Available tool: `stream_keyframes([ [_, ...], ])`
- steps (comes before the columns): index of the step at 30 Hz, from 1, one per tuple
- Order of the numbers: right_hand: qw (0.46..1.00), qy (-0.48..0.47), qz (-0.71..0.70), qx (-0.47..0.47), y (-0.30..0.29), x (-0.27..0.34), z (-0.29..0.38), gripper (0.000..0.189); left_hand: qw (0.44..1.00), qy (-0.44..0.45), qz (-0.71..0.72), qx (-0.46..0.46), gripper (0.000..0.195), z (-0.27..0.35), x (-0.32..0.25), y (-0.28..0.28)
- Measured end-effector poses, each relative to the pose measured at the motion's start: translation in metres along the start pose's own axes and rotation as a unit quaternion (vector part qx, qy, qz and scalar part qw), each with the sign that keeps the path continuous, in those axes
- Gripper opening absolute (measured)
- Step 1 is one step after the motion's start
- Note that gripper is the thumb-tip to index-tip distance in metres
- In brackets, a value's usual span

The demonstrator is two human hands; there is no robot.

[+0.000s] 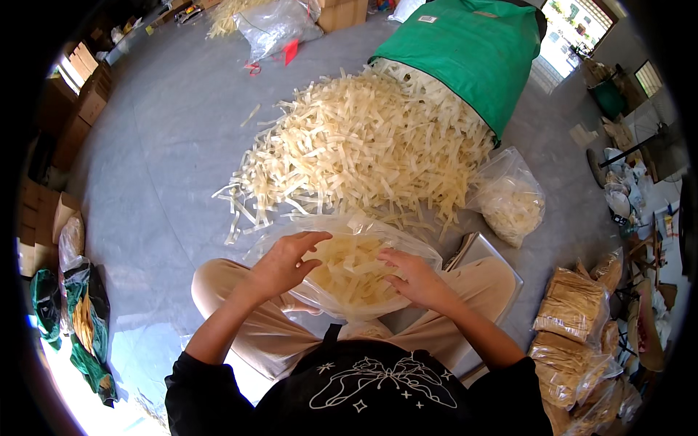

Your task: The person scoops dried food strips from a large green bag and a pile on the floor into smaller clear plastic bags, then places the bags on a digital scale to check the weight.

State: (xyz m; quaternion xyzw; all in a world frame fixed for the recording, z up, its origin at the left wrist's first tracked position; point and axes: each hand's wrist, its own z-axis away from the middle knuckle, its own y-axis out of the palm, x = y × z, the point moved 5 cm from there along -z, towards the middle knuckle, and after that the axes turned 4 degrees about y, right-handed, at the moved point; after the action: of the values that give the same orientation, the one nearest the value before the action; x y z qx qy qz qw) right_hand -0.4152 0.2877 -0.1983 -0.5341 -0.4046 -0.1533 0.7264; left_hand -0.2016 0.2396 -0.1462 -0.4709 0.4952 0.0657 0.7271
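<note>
Between my crossed legs lies a clear plastic bag (349, 313) with its mouth spread wide. Pale yellow dried strips (354, 272) partly fill it. My left hand (289, 261) hovers at the bag's left side, fingers apart and curved inward. Over the right side is my right hand (411, 278), its fingers spread above the strips. Neither hand shows anything in its grasp; whether the fingertips touch the bag or strips I cannot tell. Just beyond the bag, a large heap of the same strips (360, 147) spreads over the floor.
A big green sack (458, 54) lies tipped at the heap's far end. To the heap's right leans a filled clear bag (512, 210). A metal-edged flat board (493, 267) sits by my right knee. Packed brown bags (572, 305) are stacked at right; cardboard boxes (90, 106) line the left.
</note>
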Motion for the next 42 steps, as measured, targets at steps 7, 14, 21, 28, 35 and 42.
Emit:
stream_keyframes([
  [7, 0.997, -0.017, 0.076, 0.03, 0.009, 0.01, -0.009, 0.037, 0.98, -0.023, 0.062, -0.186, 0.021, -0.017, 0.015, -0.044],
  [14, 0.99, -0.065, 0.077, -0.099, -0.018, 0.023, -0.018, 0.024, 0.952, -0.071, 0.204, -0.217, 0.02, -0.025, 0.074, -0.064],
  [21, 0.985, 0.05, -0.055, -0.154, -0.076, -0.037, -0.072, 0.027, 0.839, -0.293, 0.35, -0.296, 0.036, -0.022, 0.262, -0.098],
  [28, 0.972, 0.205, -0.019, -0.115, -0.055, -0.225, -0.134, 0.064, 0.635, -0.548, 0.333, -0.431, 0.07, 0.027, 0.433, 0.0],
  [35, 0.957, 0.28, 0.059, -0.055, -0.023, -0.325, -0.17, 0.091, 0.365, -0.708, 0.403, -0.45, 0.087, 0.094, 0.481, 0.135],
  [42, 0.954, 0.12, 0.12, -0.247, -0.035, -0.298, -0.242, 0.089, 0.327, -0.711, 0.366, -0.504, 0.098, 0.108, 0.512, 0.156],
])
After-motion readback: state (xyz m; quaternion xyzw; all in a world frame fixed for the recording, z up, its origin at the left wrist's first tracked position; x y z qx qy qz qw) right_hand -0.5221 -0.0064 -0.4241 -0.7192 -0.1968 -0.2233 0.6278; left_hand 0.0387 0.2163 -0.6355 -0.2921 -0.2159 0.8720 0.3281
